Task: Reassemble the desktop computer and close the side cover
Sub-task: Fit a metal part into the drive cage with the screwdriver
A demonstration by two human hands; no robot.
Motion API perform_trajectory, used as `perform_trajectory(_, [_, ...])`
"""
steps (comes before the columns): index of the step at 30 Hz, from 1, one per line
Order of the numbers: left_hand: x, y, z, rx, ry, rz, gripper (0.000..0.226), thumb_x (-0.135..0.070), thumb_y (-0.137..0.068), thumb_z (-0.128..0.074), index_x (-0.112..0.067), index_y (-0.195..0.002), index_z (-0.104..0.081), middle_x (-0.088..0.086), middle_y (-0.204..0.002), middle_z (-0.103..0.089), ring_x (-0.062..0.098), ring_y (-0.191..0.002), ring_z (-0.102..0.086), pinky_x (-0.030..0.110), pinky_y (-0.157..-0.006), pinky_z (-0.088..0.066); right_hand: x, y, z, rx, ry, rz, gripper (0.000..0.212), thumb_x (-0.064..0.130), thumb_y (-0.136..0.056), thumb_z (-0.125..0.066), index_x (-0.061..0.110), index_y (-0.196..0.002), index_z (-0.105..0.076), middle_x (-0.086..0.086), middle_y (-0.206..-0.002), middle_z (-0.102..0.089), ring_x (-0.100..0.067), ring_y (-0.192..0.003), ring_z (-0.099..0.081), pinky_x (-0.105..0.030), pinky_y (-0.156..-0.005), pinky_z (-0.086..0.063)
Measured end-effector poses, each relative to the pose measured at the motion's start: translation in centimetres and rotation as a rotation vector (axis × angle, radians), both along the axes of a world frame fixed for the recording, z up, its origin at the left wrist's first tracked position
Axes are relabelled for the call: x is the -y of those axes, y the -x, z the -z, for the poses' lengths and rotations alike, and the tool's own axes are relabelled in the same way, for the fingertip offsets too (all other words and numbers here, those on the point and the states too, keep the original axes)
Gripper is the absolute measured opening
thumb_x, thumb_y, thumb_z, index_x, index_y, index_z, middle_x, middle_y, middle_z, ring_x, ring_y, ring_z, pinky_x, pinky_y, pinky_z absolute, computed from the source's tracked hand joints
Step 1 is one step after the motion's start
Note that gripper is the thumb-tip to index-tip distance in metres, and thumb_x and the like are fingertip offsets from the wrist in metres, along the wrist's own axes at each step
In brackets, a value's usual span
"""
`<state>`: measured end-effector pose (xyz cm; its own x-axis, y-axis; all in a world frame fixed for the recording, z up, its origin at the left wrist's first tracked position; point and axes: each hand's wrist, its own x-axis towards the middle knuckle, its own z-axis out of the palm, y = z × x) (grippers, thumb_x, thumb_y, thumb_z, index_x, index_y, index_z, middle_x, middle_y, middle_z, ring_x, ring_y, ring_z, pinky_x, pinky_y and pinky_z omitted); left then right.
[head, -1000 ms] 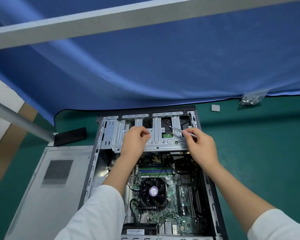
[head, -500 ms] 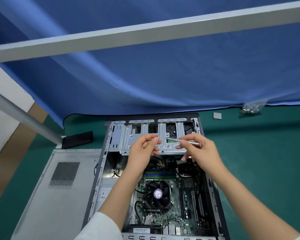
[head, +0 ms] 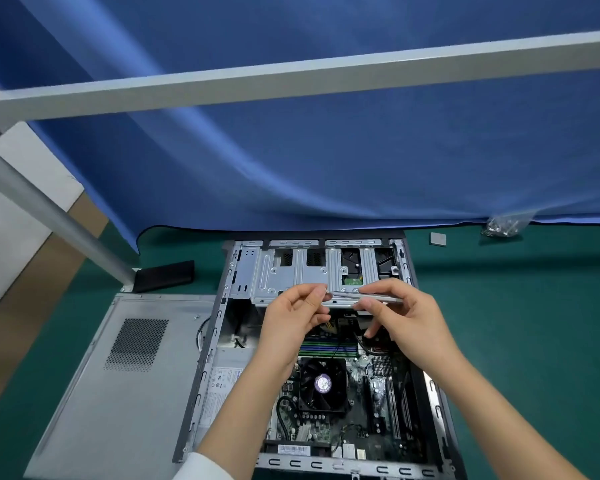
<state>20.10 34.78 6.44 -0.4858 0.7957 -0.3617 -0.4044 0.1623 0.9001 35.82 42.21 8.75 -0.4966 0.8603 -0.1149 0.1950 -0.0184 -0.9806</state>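
Computer case (head: 329,465), side open: it lies flat on the green mat (head: 534,341), its long axis running away from us, the drive cage (head: 291,271) at the far end and the rear panel nearest our body. Inside we see the motherboard with the CPU fan (head: 322,382) near its middle.

Side cover (head: 118,393): grey metal, laid flat just beside the case on our left, vent grille up, its long axis parallel to the case.

Slim metal tool (head: 364,296): held level over the near edge of the drive cage, long axis across the case, tip pointing to our left. Our right hand (head: 409,320) grasps its shaft between thumb and fingers. Our left hand (head: 291,317) has its fingers curled, the fingertips pinched at the tip of the tool.

Surroundings: blue cloth (head: 326,150) hangs behind the mat, its hem touching the far end of the case; a grey frame bar (head: 291,81) crosses overhead. Black block (head: 163,275) sits beyond the cover. Small grey square (head: 438,239) and bag of screws (head: 504,226) lie at the far right, well apart from the case. Open mat extends to the right of the case.
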Motion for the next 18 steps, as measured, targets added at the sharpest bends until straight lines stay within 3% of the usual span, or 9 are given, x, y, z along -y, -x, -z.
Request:
perform_trajectory(8, [0.8,0.1,0.6,-0.024,0.008,0.030,0.008,-0.015,-0.085,-0.067,-0.009,-0.090,-0.069,0.000,-0.075,-0.072,0.008,-0.064,-0.064,0.018,-0.063,-0.053,0.6,0.0,-0.1,0.034,-0.032,-0.026,0.017,0.010,-0.082,-0.071,0.027,-0.083,-0.069,0.008,-0.083,-0.072,-0.020,-0.050,-0.065,-0.025,-0.050,-0.045])
perform_trajectory(12, [1.0,0.2,0.9,-0.038,0.029,0.044,0.011,-0.017,-0.085,-0.068,-0.008,-0.092,-0.070,0.001,-0.077,-0.072,0.009,-0.065,-0.065,0.018,-0.064,-0.053,0.6,0.0,-0.1,0.069,-0.049,-0.049,0.019,0.007,-0.083,-0.070,0.025,-0.083,-0.069,0.014,-0.076,-0.069,-0.019,-0.049,-0.063,-0.028,-0.054,-0.046])
perform_trajectory(16, [1.3,0.2,1.1,-0.061,0.040,0.052,0.009,-0.016,-0.086,-0.067,-0.008,-0.090,-0.070,0.002,-0.075,-0.072,0.010,-0.065,-0.066,0.018,-0.064,-0.053,0.5,-0.2,-0.4,0.094,-0.022,-0.084,0.015,0.013,-0.085,-0.069,0.027,-0.084,-0.068,0.005,-0.077,-0.073,-0.024,-0.047,-0.063,-0.023,-0.050,-0.046])
perform_trajectory(18, [1.3,0.1,1.1,-0.047,0.047,0.044,0.008,-0.015,-0.086,-0.067,-0.009,-0.088,-0.070,0.003,-0.074,-0.072,0.011,-0.064,-0.066,0.017,-0.063,-0.053,0.5,-0.2,-0.5,0.096,-0.011,-0.093,0.011,0.014,-0.085,-0.068,0.025,-0.085,-0.068,0.002,-0.076,-0.074,-0.027,-0.048,-0.064,-0.032,-0.055,-0.049])
